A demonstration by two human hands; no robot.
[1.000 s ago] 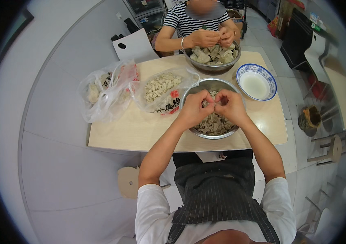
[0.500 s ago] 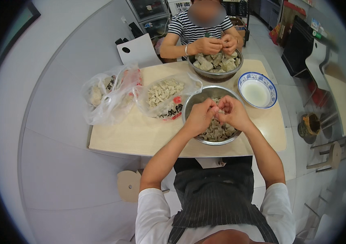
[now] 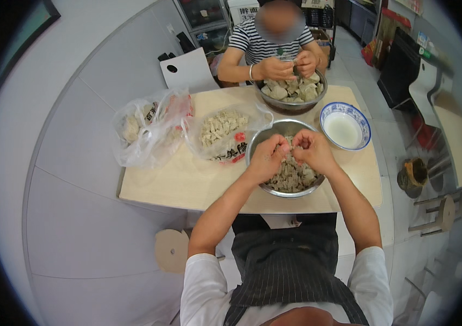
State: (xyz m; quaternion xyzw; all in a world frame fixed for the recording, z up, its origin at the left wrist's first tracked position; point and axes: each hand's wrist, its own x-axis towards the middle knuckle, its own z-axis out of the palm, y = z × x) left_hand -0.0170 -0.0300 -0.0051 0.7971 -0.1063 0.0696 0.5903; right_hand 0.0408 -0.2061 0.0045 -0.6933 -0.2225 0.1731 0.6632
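Note:
Both my hands are over a metal bowl (image 3: 289, 194) near the front of the table. The bowl holds many small, torn, grey-beige pieces (image 3: 290, 177) that look like flatbread. My left hand (image 3: 267, 158) has its thumb and fingertips pinched together. Close beside it, my right hand (image 3: 314, 154) is pinched too, its fingers curled. Any bit between the fingertips is too small to make out. Left of the bowl, a clear plastic bag (image 3: 225, 152) lies spread with similar small pale pieces (image 3: 222, 127) on it.
Across the table (image 3: 160, 187), a person in a striped shirt (image 3: 244, 41) works with both hands over another metal bowl (image 3: 290, 108) of larger chunks. A blue-and-white bowl (image 3: 345, 126) with cloudy liquid stands at right. A filled plastic bag (image 3: 144, 130) lies at far left.
My fingertips have drawn slightly apart over the bowl. The other person's hands have also shifted a little. The whole view has tipped slightly, so the table sits lower.

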